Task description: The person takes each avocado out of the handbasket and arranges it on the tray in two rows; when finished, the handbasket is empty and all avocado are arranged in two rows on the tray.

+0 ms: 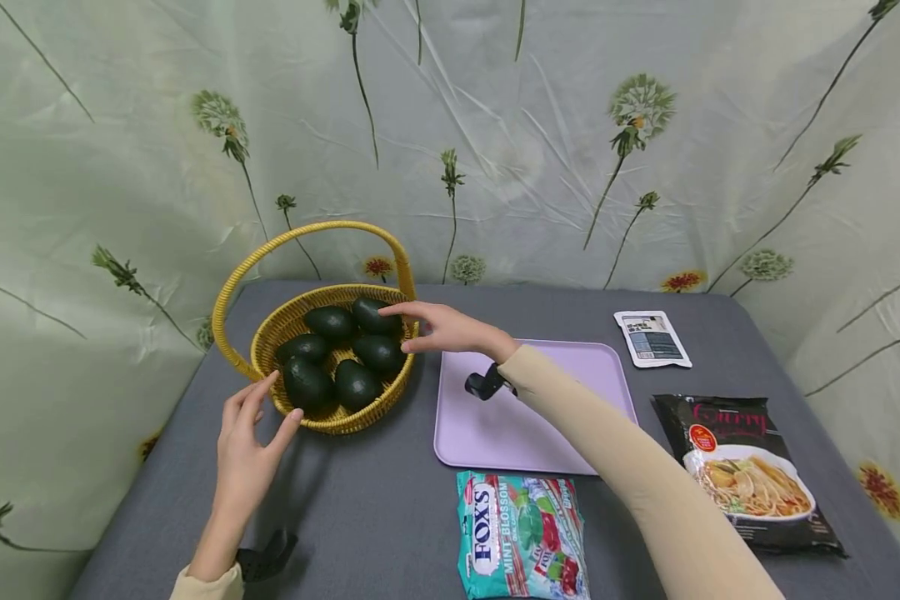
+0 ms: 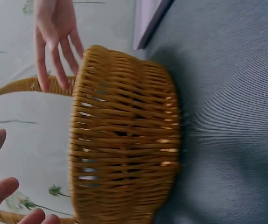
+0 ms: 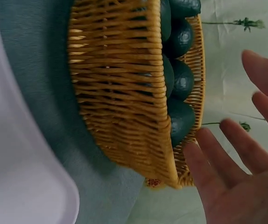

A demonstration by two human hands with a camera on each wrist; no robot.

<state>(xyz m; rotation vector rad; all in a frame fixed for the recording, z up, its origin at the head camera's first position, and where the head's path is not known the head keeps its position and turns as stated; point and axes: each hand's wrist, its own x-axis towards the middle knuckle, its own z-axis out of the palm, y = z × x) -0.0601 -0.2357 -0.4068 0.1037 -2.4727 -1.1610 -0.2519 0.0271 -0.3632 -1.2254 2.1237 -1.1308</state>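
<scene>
Yellow wicker basket [image 1: 337, 417], arched handle, dark green avocados [image 1: 341, 354] inside

My left hand [image 1: 246, 440]: open, fingers spread, thumb out, raised.
My right hand [image 1: 442, 327]: open, fingers straight, arm stretched forward.

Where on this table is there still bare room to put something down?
The lilac tray is bare apart from the right hand's arm crossing it. Grey cloth lies free between the basket and the candy bag, and behind the tray. The right side is crowded: noodle packet and small sachet. The basket holds avocados.
</scene>
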